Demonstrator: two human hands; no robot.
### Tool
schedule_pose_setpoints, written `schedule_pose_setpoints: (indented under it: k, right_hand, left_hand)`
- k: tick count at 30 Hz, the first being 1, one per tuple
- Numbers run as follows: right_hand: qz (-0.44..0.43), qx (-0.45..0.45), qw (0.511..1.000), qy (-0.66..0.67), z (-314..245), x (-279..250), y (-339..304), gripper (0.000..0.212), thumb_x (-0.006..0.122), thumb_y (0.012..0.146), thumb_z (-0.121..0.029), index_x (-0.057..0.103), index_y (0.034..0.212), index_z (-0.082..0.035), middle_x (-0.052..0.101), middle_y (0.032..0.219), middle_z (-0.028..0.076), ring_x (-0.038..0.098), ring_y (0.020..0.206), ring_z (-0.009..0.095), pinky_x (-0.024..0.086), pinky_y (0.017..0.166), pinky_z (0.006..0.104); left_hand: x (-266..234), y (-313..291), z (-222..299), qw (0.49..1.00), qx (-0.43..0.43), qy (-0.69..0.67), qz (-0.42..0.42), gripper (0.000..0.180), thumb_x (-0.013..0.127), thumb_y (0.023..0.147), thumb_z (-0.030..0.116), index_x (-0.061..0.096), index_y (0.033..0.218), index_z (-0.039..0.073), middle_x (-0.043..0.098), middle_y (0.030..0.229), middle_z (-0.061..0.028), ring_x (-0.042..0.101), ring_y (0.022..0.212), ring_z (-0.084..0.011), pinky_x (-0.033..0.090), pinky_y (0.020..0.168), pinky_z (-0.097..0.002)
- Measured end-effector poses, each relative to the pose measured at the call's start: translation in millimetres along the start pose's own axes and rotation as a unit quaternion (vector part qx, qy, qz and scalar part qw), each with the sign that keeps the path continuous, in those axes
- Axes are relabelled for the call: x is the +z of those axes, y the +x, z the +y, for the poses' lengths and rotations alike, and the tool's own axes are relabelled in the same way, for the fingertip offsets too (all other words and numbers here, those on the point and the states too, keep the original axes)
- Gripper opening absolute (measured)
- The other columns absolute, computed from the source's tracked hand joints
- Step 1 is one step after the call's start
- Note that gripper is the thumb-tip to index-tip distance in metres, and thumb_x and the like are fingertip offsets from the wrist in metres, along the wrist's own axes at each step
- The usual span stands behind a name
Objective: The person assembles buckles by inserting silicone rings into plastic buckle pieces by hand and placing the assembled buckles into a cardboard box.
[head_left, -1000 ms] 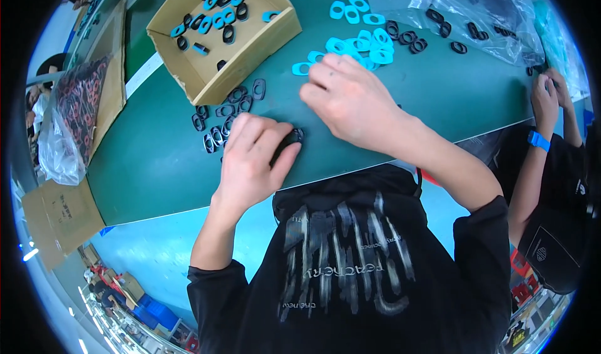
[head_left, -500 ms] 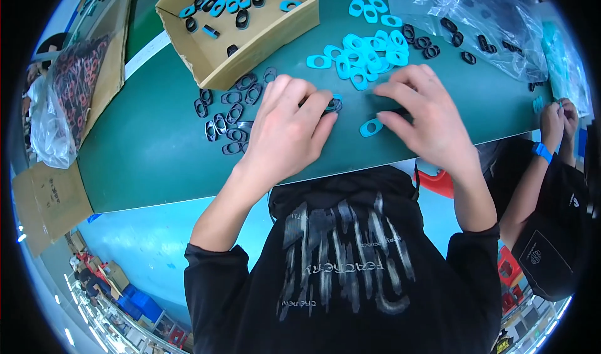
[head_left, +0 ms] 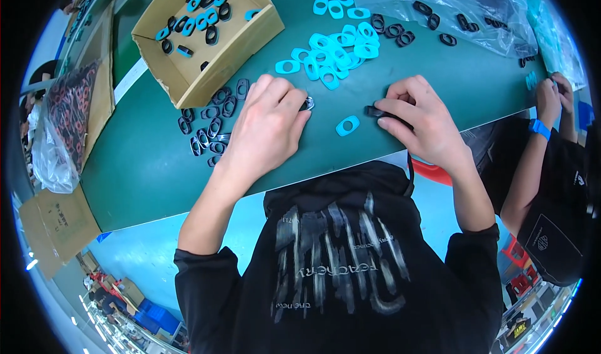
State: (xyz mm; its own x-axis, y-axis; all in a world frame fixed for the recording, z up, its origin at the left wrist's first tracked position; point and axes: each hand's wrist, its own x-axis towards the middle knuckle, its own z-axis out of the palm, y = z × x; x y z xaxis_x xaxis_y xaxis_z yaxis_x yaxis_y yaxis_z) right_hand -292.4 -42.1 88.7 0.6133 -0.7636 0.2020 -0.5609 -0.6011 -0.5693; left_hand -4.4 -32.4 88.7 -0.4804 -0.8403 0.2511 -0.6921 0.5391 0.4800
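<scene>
Pinching black piece: right hand. Left hand curled round half-hidden part. Both likely light, stiff; best held edgewise.

Teal ring lies flat near black piece.

A: What colour is the surface?
B: Deep green, and the floor beyond its edge is light blue.
A: The ring pile?
B: Turquoise, like the single ring lying apart from it. The small piece in the right hand is black.
A: And the box?
B: Plain tan, with turquoise and black pieces inside.
A: Any patterns?
B: The black shirt carries streaky grey-and-white strokes; the neighbour's wristband is solid blue.
</scene>
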Motion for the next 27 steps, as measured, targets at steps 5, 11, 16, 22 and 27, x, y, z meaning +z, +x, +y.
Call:
schedule_pose_setpoints:
  k: [5,11,16,22,27]
  right_hand:
    - [0.041,0.006,0.998,0.036,10,7,0,0.022,0.073,0.085,-0.005,0.071,0.106,-0.001,0.060,0.096,0.009,0.059,0.092,0.029,0.050,0.077,0.0370]
    - [-0.008,0.006,0.999,-0.044,10,-6,12,0.023,0.072,0.086,-0.007,0.070,0.108,-0.002,0.060,0.096,0.010,0.060,0.095,0.031,0.050,0.081,0.0387]
    - [0.005,0.016,1.000,-0.018,6,-5,7,0.029,0.074,0.082,-0.007,0.069,0.111,-0.003,0.058,0.096,0.011,0.060,0.094,0.030,0.050,0.082,0.0382]
    - [-0.013,0.039,0.998,0.044,-6,-5,13,0.033,0.074,0.084,-0.004,0.068,0.117,-0.004,0.060,0.097,0.011,0.062,0.086,0.027,0.052,0.077,0.0355]
    - [0.027,0.004,0.985,0.168,-13,8,12,0.030,0.073,0.087,-0.002,0.067,0.116,-0.002,0.067,0.098,0.010,0.066,0.085,0.019,0.053,0.075,0.0300]
  left_hand:
    - [-28,3,-7,0.999,0.007,0.034,0.036,0.021,0.077,0.080,0.007,0.068,0.099,0.002,0.062,0.095,-0.0124,0.058,0.094,-0.0301,0.049,0.083,-0.0401]
    - [-97,20,-49,0.949,-0.105,0.227,0.191,0.028,0.077,0.082,0.011,0.071,0.109,0.007,0.069,0.103,-0.0098,0.063,0.100,-0.0284,0.051,0.086,-0.0396]
    - [-36,9,11,0.983,-0.045,0.091,0.155,0.027,0.077,0.080,0.011,0.069,0.105,0.006,0.067,0.101,-0.0114,0.060,0.100,-0.0309,0.049,0.087,-0.0407]
    - [37,-6,45,0.999,-0.009,-0.024,0.033,0.037,0.081,0.075,0.004,0.068,0.110,0.003,0.060,0.101,-0.0115,0.056,0.098,-0.0321,0.048,0.083,-0.0416]
    - [16,-10,37,0.996,-0.044,-0.069,0.036,0.046,0.082,0.074,0.005,0.067,0.117,0.001,0.062,0.107,-0.0126,0.057,0.102,-0.0328,0.049,0.087,-0.0416]
